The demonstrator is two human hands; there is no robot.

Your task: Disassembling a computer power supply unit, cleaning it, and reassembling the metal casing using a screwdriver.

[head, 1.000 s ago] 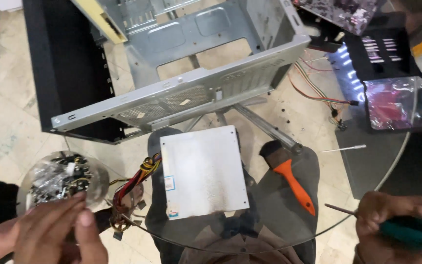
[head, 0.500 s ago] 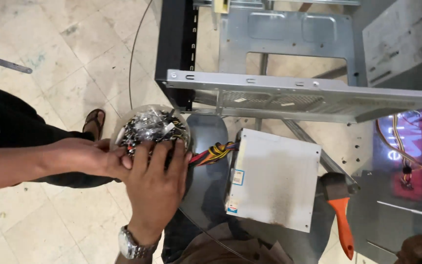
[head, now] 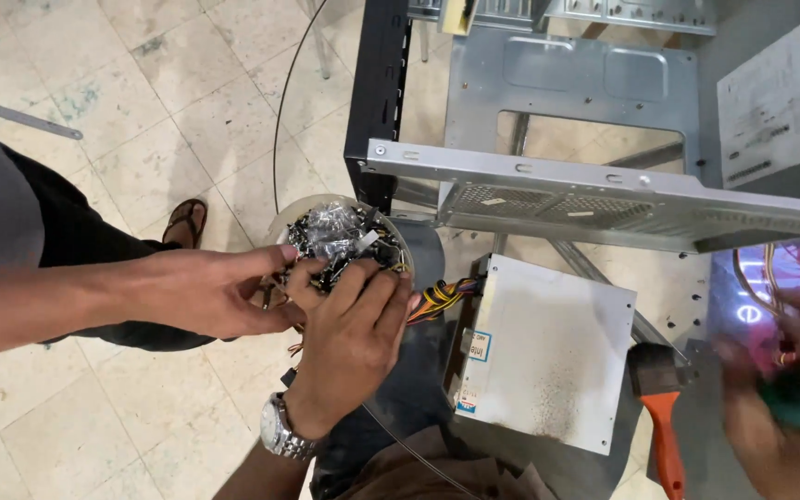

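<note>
At the far left I see another person's arm reaching in from the edge, above dark trousers and a sandalled foot (head: 185,220) on the tiled floor (head: 122,111). That co-worker's hand (head: 206,292) lies with its fingers against the near side of the clear bowl (head: 277,225), just beside my own.

The bowl is round and heaped with small screws and metal bits (head: 335,231). It sits at the left edge of the glass counter (head: 682,287), in front of the black corner of the computer case (head: 604,194).

My left hand (head: 354,324), with a steel watch (head: 281,431) on the wrist, comes up from below. Its fingers are bent and their tips are sunk in the heap. I cannot tell whether they have pinched anything.

Right of the bowl, a bundle of yellow, red and black wires (head: 437,301) runs into a grey power supply box (head: 548,352) lying flat on the counter. The open case stands behind it, its bare metal rail passing just above the box.

An orange-handled tool (head: 664,435) with a dark head lies just right of the box.

At the far right my right hand (head: 780,407) is blurred, clenched round a green-handled tool (head: 798,398).
</note>
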